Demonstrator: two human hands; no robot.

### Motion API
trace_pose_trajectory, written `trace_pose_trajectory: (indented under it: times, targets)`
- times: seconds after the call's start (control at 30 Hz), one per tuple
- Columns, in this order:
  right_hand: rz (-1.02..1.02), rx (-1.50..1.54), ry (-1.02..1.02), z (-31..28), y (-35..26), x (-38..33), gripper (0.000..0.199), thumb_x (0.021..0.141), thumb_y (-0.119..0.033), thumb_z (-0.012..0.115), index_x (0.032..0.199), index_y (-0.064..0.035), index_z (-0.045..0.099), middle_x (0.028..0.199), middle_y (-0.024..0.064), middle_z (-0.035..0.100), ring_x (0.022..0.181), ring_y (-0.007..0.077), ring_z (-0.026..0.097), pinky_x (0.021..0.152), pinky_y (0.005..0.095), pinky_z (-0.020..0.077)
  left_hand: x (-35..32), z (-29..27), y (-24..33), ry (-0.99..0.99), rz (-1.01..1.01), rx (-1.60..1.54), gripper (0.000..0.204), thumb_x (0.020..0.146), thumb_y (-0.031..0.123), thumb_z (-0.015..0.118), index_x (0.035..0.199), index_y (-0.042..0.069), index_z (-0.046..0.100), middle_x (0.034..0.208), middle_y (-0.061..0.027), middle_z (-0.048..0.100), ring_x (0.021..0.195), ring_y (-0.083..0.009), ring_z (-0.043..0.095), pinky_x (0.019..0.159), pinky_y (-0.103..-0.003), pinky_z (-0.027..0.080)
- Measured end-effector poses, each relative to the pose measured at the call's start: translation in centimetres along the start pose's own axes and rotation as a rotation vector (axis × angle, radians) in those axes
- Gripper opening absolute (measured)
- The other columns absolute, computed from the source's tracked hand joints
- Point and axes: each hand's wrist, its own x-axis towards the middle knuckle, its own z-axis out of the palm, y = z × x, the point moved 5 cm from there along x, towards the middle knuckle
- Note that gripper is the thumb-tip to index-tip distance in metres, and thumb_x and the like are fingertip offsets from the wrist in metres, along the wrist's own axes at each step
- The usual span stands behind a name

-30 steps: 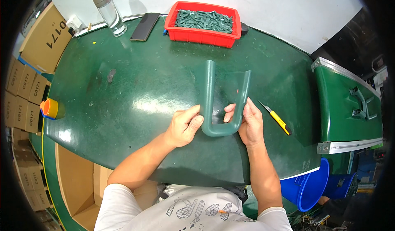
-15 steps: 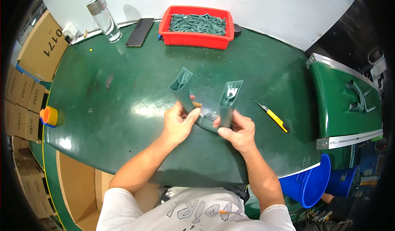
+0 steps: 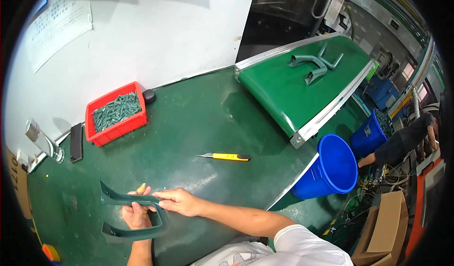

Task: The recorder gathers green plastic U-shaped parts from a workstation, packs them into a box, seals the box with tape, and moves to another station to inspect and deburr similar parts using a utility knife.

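My green piece is above the near part of the table (image 3: 213, 110), off its surface, its bend toward my right and its two open ends pointing left. My left hand (image 3: 136, 215) reaches up between its arms and grips the far one, thumb on top and fingers behind, presumably to carry the weight there. My right hand (image 3: 183, 202) pinches the corner by the bend, which I'd say steadies it and leaves both ends uncovered. The knife (image 3: 231, 157) lies beyond my right hand, apart from it, so both hands are free for the piece (image 3: 130, 234), yet it seems within reach. The red bin (image 3: 120, 134) stands by the wall, holding green bits, likely there to leave working room. More pieces (image 3: 309, 62) rest on the conveyor (image 3: 265, 95).
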Motion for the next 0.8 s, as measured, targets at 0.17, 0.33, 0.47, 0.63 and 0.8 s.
trace_pose_trajectory:
  times: [0.17,0.33,0.47,0.63,0.8]
  targets:
    - [-0.088,0.008,0.043,-0.1,0.7,0.1,0.044,0.093,-0.024,0.054,0.129,0.0017,0.048,0.099,0.0067,0.06,0.088,0.0122,0.055,0.077,0.0264,0.046,0.0,-0.6,0.2,0.059,-0.01,0.113,0.039,0.082,0.024,0.07,0.106,-0.001,0.054,0.098,-0.0216,0.063,0.069,-0.0204,0.064,0.057,-0.027,0.052]
    - [0.149,0.139,-0.061,0.4,0.5,0.1,0.044,0.091,-0.026,0.057,0.125,0.0009,0.051,0.1,0.0056,0.063,0.091,0.0112,0.056,0.078,0.0268,0.0469,-0.1,-0.7,0.7,0.159,-0.01,0.179,0.042,0.079,0.028,0.073,0.103,-0.001,0.054,0.091,-0.0175,0.065,0.075,-0.0208,0.065,0.058,-0.026,0.05]
    - [-0.016,0.271,-0.055,0.3,-0.3,0.2,0.039,0.09,-0.023,0.059,0.12,0.0027,0.054,0.099,0.0061,0.063,0.086,0.0109,0.057,0.076,0.0264,0.0475,-0.1,-0.6,0.4,0.096,-0.035,0.159,0.051,0.075,0.036,0.076,0.101,-0.002,0.054,0.082,-0.0155,0.065,0.06,-0.0162,0.059,0.057,-0.026,0.05]
    - [0.077,0.384,0.035,0.7,1.3,0.4,0.03,0.09,-0.006,0.055,0.117,0.0072,0.054,0.099,0.0084,0.063,0.081,0.0129,0.059,0.078,0.0281,0.0481,-0.2,0.5,1.0,0.13,0.041,0.328,0.058,0.073,0.044,0.076,0.098,-0.003,0.054,0.077,-0.0158,0.064,0.055,-0.0152,0.058,0.05,-0.027,0.049]
    - [0.096,0.439,0.147,1.5,2.7,0.7,0.024,0.092,-0.003,0.049,0.113,0.0068,0.055,0.092,0.0058,0.064,0.073,0.0112,0.061,0.065,0.0242,0.051,-0.2,0.8,1.4,0.059,0.029,0.448,0.058,0.075,0.044,0.074,0.098,-0.004,0.053,0.08,-0.0151,0.065,0.06,-0.0153,0.06,0.054,-0.026,0.05]
